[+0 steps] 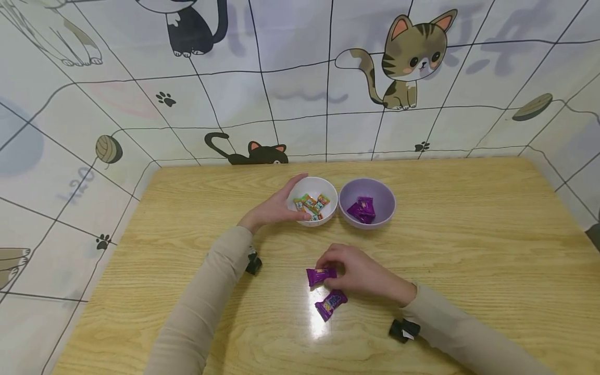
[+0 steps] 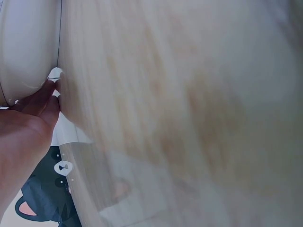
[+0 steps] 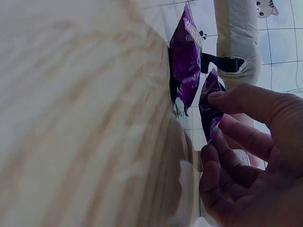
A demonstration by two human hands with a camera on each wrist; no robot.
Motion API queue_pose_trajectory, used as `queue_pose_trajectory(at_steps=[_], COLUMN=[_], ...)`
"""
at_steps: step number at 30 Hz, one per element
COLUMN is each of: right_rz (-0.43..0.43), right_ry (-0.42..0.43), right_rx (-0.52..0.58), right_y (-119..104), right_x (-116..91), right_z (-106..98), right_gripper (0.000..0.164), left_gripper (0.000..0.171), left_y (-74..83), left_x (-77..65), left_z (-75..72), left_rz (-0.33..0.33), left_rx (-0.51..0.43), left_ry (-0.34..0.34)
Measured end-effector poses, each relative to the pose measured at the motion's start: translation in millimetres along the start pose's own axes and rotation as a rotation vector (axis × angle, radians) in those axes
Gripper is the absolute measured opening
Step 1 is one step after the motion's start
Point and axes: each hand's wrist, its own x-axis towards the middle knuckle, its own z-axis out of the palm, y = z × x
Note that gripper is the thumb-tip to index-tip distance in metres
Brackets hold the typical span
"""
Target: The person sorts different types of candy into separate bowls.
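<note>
My right hand (image 1: 358, 271) pinches a purple wrapped candy (image 1: 319, 276) between thumb and fingers, low over the table. In the right wrist view the thumb lies across that wrapper (image 3: 210, 106). A second purple candy (image 1: 330, 304) lies on the wood just nearer to me. My left hand (image 1: 276, 207) holds the white bowl (image 1: 329, 214) at its left side, thumb at the front and fingers toward the back. Orange-and-green wrapped candies (image 1: 309, 203) lie inside it. Touching its right side stands the purple bowl (image 1: 387, 209), with purple candies (image 1: 364, 208) in it.
The light wood table (image 1: 469, 234) runs back to a wall covering (image 1: 300, 120) printed with cats and grid lines. A black strap device (image 1: 404, 330) is on the right wrist and another (image 1: 253, 263) on the left.
</note>
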Motion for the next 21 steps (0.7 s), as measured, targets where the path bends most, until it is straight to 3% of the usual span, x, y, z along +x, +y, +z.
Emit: queue_pose_trajectory(at_steps=[21], right_rz=[0.024], right_ry=[0.091], right_rx=[0.089], right_y=[8.1], right_x=[-14.3], right_z=[-14.0], right_gripper=[0.028], left_gripper=[0.099], left_y=[-1.0], left_x=[-1.2], left_z=[0.2], left_rz=[0.009], left_rx=[-0.002], left_ry=[0.007])
